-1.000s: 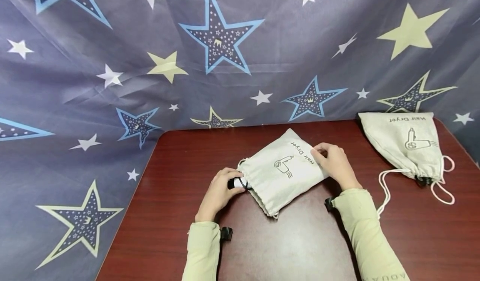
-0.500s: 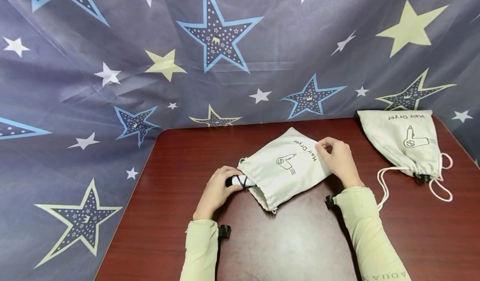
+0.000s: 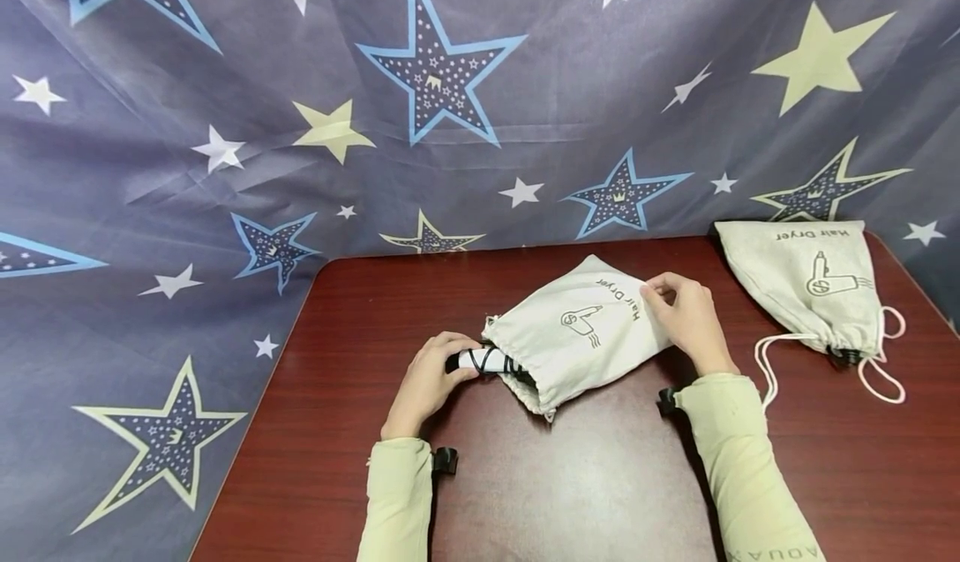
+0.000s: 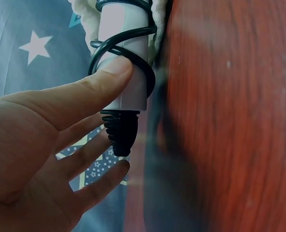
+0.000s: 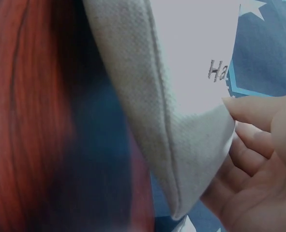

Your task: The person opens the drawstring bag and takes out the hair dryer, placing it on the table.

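Observation:
A cream drawstring bag (image 3: pixel 600 353) printed "Hair Dryer" lies slanted at the middle of the table, its mouth toward the left. Out of that mouth sticks the white handle of a hair dryer (image 3: pixel 489 360) with a black cord wound round it; the rest of it is hidden inside. My left hand (image 3: pixel 423 383) pinches the handle's end, the thumb (image 4: pixel 116 67) pressed over the white casing close to the black cord sleeve (image 4: pixel 121 133). With thumb and fingers, my right hand (image 3: pixel 690 320) pinches the bag's closed end near the lettering, as the right wrist view shows.
Another cream "Hair Dryer" bag (image 3: pixel 806 274) lies at the back right, its mouth drawn together at a black cord lock (image 3: pixel 846 357) with white cords trailing. The dark red table (image 3: pixel 345 429) backs onto a star-patterned curtain (image 3: pixel 315 70).
More of the white handle and wound cord shows outside the bag's mouth. My left hand has moved slightly left; my right hand and the bag have shifted to the right.

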A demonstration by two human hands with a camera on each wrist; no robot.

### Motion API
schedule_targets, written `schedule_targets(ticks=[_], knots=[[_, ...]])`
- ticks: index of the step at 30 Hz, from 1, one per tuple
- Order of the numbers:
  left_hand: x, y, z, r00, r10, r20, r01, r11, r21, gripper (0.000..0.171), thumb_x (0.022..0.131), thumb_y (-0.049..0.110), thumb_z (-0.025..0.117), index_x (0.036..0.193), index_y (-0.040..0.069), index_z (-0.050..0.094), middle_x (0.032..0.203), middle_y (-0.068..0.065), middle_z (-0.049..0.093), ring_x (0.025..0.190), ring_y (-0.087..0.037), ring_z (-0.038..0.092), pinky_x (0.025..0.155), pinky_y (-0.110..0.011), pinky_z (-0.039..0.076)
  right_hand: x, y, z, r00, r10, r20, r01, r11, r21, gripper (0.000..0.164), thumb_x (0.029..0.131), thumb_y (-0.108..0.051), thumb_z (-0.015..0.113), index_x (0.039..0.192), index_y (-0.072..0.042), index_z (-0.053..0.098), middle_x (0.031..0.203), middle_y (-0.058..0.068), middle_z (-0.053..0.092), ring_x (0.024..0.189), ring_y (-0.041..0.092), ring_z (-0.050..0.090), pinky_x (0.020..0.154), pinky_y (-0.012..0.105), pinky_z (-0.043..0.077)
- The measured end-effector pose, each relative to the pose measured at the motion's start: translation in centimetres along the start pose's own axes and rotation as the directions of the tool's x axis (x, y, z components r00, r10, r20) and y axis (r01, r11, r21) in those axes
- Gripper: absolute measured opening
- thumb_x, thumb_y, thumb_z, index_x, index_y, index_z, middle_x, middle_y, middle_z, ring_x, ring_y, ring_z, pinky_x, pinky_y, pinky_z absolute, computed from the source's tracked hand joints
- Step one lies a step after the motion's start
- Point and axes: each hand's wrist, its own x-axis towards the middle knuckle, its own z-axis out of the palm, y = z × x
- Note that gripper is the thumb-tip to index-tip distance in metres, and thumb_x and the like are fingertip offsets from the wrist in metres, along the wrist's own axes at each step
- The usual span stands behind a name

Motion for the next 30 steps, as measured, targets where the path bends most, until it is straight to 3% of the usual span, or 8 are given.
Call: schedule_targets(ticks=[14, 18, 24, 30], knots=[[-0.1, -0.4, -0.6, 1.000, -0.025, 0.001, 0.025, 1.000, -0.014, 0.032, 0.079, 0.018, 0.082, 0.111, 0.020, 0.074, 0.119, 0.002, 0.066, 0.117, -0.022, 0.059, 0.099, -0.045, 0.046, 0.0, 0.2, -0.6, 1.000, 0.003, 0.009, -0.003, 1.000, -0.006, 0.015, 0.094, -0.013, 0.065, 0.095, 0.000, 0.072, 0.084, 0.015, 0.071, 0.071, 0.019, 0.055, 0.067, 0.023, 0.039], [-0.1, -0.4, -0.7, 0.999, -0.033, 0.017, 0.033, 0.999, -0.015, 0.033, 0.080, 0.017, 0.081, 0.112, 0.020, 0.073, 0.120, 0.001, 0.066, 0.118, -0.022, 0.059, 0.101, -0.044, 0.045, 0.2, 0.3, -1.0, 0.997, 0.019, 0.075, -0.017, 1.000, -0.020, 0.020, 0.097, -0.018, 0.061, 0.098, -0.001, 0.071, 0.090, 0.017, 0.071, 0.076, 0.025, 0.058, 0.071, 0.030, 0.042], [0.0, 0.1, -1.2, 0.999, -0.016, 0.046, 0.018, 0.999, -0.047, 0.035, 0.082, 0.011, 0.080, 0.116, 0.015, 0.073, 0.123, -0.003, 0.064, 0.121, -0.027, 0.055, 0.106, -0.048, 0.039, 0.8, 0.2, -1.1, 0.973, 0.061, 0.225, -0.056, 0.998, -0.025, 0.042, 0.105, -0.034, 0.047, 0.110, 0.002, 0.068, 0.105, 0.023, 0.070, 0.101, 0.038, 0.063, 0.088, 0.050, 0.045], [-0.2, 0.4, -1.0, 0.996, 0.005, 0.086, 0.001, 0.998, -0.063, 0.038, 0.081, 0.010, 0.077, 0.118, 0.012, 0.071, 0.126, -0.005, 0.062, 0.124, -0.028, 0.052, 0.108, -0.052, 0.035, 1.8, 0.1, -0.5, 0.946, 0.073, 0.317, -0.062, 0.997, -0.046, 0.048, 0.107, -0.032, 0.041, 0.118, 0.008, 0.064, 0.112, 0.026, 0.068, 0.111, 0.042, 0.060, 0.096, 0.055, 0.044]])
